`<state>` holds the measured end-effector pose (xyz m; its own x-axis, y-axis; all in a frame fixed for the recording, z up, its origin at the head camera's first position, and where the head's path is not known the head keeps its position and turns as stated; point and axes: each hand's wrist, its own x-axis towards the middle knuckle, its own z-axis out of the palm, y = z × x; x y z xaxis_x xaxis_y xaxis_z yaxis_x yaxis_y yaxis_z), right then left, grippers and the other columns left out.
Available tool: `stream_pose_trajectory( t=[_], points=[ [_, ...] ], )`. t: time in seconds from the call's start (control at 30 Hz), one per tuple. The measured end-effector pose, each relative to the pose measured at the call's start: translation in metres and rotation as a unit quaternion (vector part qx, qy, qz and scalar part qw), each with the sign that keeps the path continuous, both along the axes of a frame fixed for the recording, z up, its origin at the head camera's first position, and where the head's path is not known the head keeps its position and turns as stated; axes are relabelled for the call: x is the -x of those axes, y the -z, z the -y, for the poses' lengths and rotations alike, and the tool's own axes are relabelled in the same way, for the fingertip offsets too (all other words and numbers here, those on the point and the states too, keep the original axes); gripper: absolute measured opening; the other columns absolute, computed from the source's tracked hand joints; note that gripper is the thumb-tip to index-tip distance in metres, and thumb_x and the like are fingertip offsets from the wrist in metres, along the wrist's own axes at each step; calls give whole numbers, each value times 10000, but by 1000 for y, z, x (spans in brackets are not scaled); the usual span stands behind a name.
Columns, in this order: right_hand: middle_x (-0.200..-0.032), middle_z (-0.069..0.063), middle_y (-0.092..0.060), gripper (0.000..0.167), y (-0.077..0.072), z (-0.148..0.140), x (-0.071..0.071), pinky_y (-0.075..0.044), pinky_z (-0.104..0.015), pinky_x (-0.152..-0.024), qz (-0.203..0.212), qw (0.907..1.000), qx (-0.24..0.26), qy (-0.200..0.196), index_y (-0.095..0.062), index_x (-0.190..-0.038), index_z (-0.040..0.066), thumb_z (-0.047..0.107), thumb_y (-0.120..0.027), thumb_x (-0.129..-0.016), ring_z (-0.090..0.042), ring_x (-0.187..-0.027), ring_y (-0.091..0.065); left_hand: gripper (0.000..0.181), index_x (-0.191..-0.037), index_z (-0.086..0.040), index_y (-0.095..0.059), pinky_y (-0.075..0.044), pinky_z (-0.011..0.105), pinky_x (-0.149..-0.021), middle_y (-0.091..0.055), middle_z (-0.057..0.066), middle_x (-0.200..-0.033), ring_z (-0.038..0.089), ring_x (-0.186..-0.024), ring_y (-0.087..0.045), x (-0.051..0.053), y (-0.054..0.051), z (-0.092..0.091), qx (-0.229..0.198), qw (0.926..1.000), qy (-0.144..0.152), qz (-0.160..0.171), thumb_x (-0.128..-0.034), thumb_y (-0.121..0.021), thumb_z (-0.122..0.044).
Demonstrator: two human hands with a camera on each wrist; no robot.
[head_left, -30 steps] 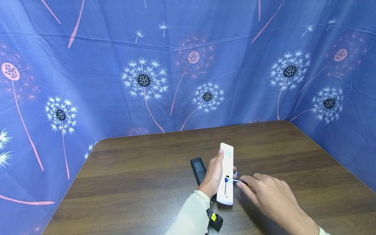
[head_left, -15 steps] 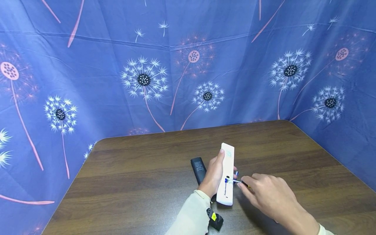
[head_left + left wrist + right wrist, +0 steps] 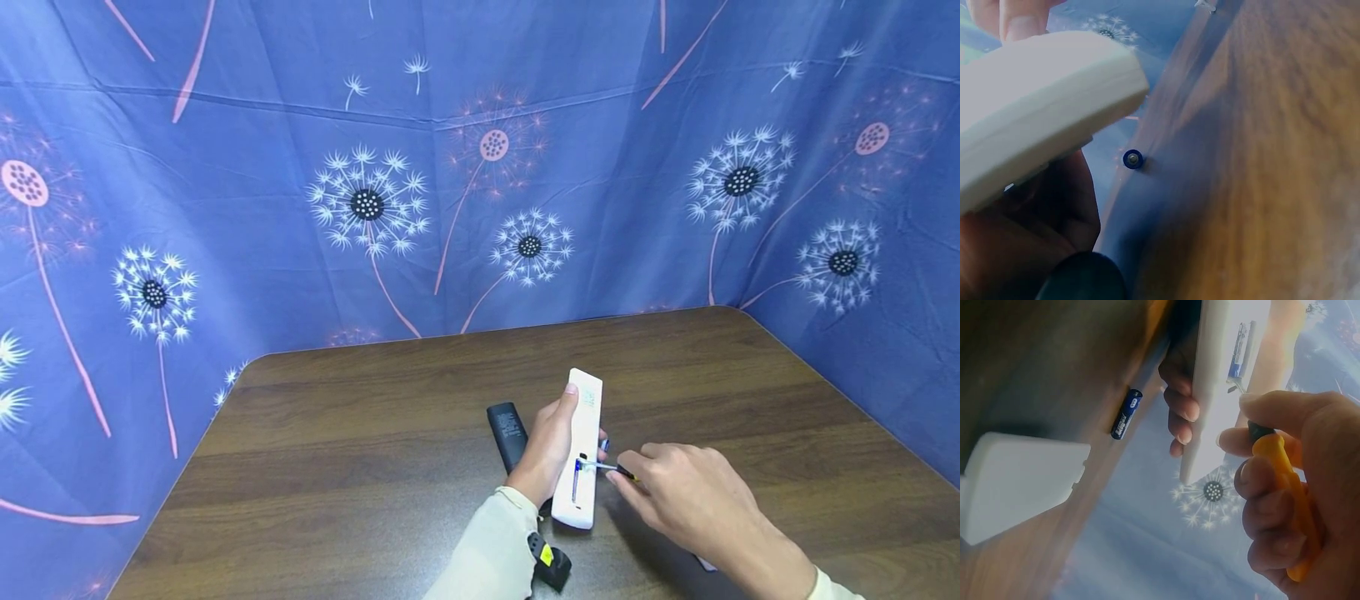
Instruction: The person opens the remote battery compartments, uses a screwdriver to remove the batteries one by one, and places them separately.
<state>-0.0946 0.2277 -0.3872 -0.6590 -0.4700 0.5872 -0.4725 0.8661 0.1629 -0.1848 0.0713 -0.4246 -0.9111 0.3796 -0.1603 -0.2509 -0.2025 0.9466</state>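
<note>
Brown counter point(image 3: 375, 450): your left hand point(image 3: 550, 446) grips the white device point(image 3: 587, 425), now tipped slightly further right. Your right hand point(image 3: 693, 492) grips the screwdriver point(image 3: 1282, 467) at the battery point(image 3: 1237, 356), still slotted.

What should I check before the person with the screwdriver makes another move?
1. White remote held steady: ok; the left hand grips it.
2. Screwdriver in hand: ok; the right hand curls round its orange handle.
3. Remote free of batteries: not ok; a blue battery sits inside.
4. Screwdriver seated well against that battery: cannot tell; the contact is too small to make out.
5. Loose battery out of the way: ok; it lies on the table, apart from the screwdriver.
</note>
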Motion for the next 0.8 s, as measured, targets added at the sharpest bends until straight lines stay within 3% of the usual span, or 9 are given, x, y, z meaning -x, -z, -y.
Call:
stream_pose_trajectory(
  t=[0.13,0.37,0.8],
  points=[
    [-583,165,-367,305,0,0,0,-258,-275,-357,51,10000,-27,-28,-562,-678,251,407,-608,-936,-13,-438,-334,566,-1270,-147,-603,-508,299,-569,-675,123,-889,207,-670,-667,0,1,0,42,10000,21,-28,-1017,-401,-611],
    [-589,170,-364,346,2,-2,1,-247,-260,-360,19,9999,12,-154,-575,-689,253,433,-541,-982,-1,-449,-321,547,-1201,-151,-632,-514,300,-568,-687,119,-877,208,-669,-678,0,1,0,121,9999,50,-68,-1018,-396,-609],
    [-586,188,-334,276,1,-4,2,-238,-254,-363,139,9997,5,-213,-532,-667,269,370,-670,-883,24,-466,-280,551,-1200,-146,-627,-528,304,-578,-694,124,-880,211,-675,-683,-1,1,0,102,9999,100,17,-1013,-405,-615]
  ],
)
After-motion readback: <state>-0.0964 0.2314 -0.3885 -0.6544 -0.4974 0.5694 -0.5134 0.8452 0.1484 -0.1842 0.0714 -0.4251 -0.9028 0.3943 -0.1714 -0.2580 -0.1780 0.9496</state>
